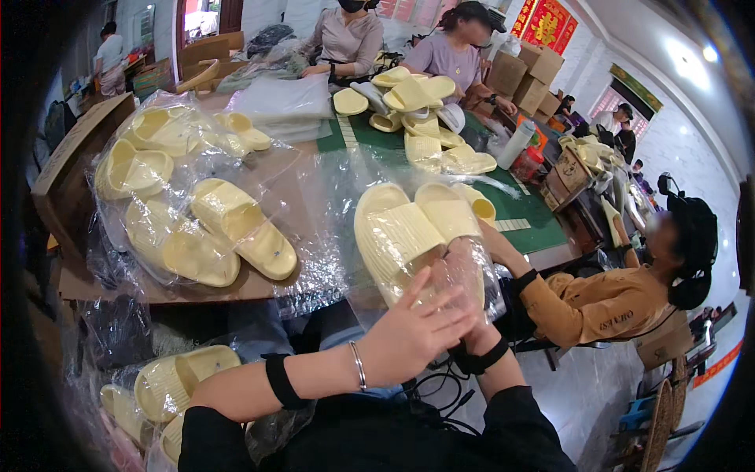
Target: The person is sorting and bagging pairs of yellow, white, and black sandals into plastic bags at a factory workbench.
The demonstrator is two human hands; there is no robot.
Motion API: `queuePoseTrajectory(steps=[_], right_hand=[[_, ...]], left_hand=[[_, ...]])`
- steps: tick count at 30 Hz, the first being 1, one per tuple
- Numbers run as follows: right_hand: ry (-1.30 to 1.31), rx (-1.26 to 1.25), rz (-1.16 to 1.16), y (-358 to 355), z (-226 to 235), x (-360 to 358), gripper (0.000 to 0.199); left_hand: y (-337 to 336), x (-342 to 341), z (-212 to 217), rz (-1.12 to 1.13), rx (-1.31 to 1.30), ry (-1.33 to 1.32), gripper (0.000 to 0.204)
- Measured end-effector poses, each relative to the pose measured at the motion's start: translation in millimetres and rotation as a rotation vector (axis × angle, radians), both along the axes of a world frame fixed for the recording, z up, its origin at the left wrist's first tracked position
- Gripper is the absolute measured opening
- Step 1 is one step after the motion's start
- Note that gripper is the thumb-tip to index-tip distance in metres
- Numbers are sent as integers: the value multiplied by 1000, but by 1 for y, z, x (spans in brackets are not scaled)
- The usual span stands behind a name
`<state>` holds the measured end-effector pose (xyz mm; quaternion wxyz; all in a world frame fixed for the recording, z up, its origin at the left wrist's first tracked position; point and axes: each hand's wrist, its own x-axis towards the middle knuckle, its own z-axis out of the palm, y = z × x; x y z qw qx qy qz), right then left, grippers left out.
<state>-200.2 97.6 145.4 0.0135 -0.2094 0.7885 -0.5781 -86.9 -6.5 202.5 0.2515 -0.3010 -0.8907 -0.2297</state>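
In front of me is a pair of pale yellow slippers (397, 236) inside a clear plastic bag (334, 208). My right hand (465, 275) grips the slippers at the near end of the right one, and plastic film covers part of its fingers. Across the bag's near end lies my left hand (421, 334), fingers stretched out and apart, close to my right wrist. It holds nothing that I can see. More bagged yellow slippers (244, 224) are heaped on the table to the left.
Loose yellow slippers (425, 118) pile up on the green mat (531, 208) ahead. Flat clear bags (279, 102) are stacked at the far left. A co-worker in an orange top (605, 307) sits close on the right; two others work across the table. Slippers (185, 377) also lie low at my left.
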Motion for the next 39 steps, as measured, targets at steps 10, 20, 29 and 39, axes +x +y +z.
queuePoseTrajectory(steps=[10,20,29,39], right_hand=[[482,442,-120,-41,50,-21,18],[536,351,-29,-137,78,-12,21],[597,-66,780,-339,135,-32,35],[565,352,849,-130,24,-18,37]], left_hand=[[12,39,-32,-214,24,-21,36],[-31,66,-26,-126,-119,-22,43],[-219,39,50,1009,-474,560,55],[-353,30,36,1518,-742,-119,47]])
